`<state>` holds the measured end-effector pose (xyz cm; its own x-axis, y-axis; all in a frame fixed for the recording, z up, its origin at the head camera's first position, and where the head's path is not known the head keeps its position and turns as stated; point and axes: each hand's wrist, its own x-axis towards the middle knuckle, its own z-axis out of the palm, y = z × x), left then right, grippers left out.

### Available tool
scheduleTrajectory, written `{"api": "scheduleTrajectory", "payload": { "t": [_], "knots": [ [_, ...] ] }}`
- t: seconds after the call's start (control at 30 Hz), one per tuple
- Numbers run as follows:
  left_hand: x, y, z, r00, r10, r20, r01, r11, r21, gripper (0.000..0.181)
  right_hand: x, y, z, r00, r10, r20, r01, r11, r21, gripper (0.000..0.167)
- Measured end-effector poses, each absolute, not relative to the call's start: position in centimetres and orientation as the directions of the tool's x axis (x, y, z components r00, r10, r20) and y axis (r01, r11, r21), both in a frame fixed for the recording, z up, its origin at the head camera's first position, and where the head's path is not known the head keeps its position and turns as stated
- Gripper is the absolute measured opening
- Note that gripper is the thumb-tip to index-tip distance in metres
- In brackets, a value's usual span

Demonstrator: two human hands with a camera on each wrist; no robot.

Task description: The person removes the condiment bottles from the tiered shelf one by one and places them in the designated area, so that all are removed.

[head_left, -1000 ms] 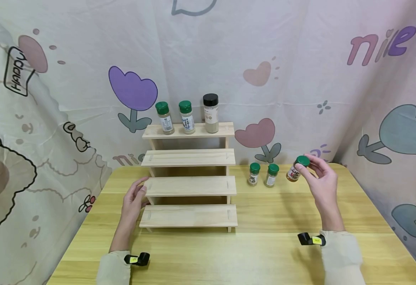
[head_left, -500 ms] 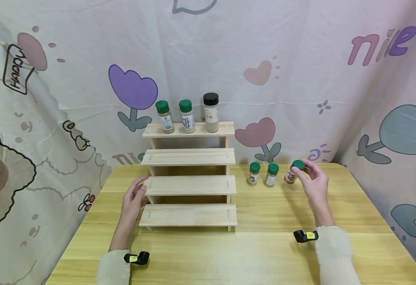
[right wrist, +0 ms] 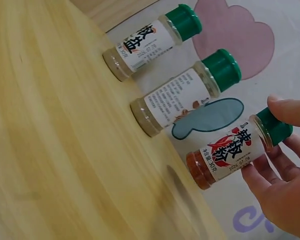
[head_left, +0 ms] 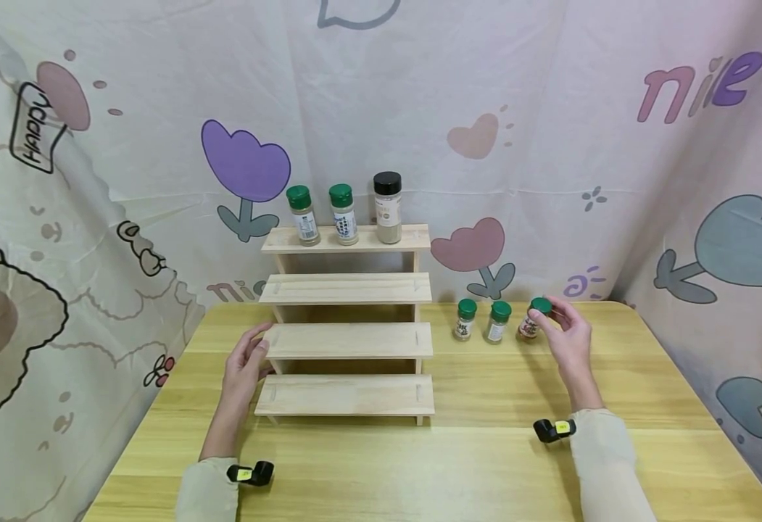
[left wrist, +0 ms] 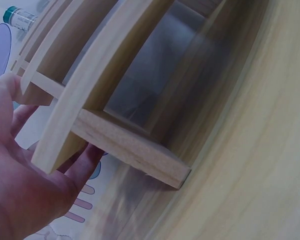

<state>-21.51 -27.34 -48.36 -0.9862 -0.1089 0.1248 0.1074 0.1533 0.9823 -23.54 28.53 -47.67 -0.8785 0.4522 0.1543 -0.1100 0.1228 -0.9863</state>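
Observation:
In the head view, my right hand pinches the green cap of a spice jar with red powder and a red-and-black label. The jar is near upright at the table's back right; whether its base touches the wood I cannot tell. To its left stand two more green-capped spice jars. My left hand grips the left side of a stepped wooden rack, thumb and fingers around a shelf end.
On the rack's top shelf stand two green-capped jars and a taller black-capped jar. The lower shelves are bare wood. A printed curtain hangs behind the wooden table.
My right hand has moved left and down with the red-powder jar, bringing it closer to the other two and straightening it. The left hand stays on the rack.

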Motion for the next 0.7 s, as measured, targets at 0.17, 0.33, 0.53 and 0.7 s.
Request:
{"api": "scheduleTrajectory", "payload": {
  "t": [0.17,0.33,0.53,0.7],
  "knots": [
    [-21.33,-27.31,-48.20,-0.987,-0.102,0.123,0.107,0.145,0.984,0.046,-23.98,28.18,-47.98,-0.889,0.437,0.135,-0.081,0.139,-0.987,0.052],
    [-21.32,-27.31,-48.16,-0.988,-0.105,0.116,0.100,0.151,0.983,0.046,-23.95,28.19,-48.07,-0.891,0.436,0.125,-0.068,0.144,-0.987,0.053],
    [-21.35,-27.37,-48.24,-0.988,-0.102,0.115,0.101,0.135,0.986,0.046,-23.92,28.40,-48.30,-0.895,0.432,0.116,-0.049,0.163,-0.985,0.054],
    [-21.42,-27.41,-48.37,-0.988,-0.101,0.120,0.105,0.142,0.984,0.046,-23.87,28.56,-48.55,-0.893,0.439,0.103,-0.032,0.165,-0.986,0.054]
  ]
}}
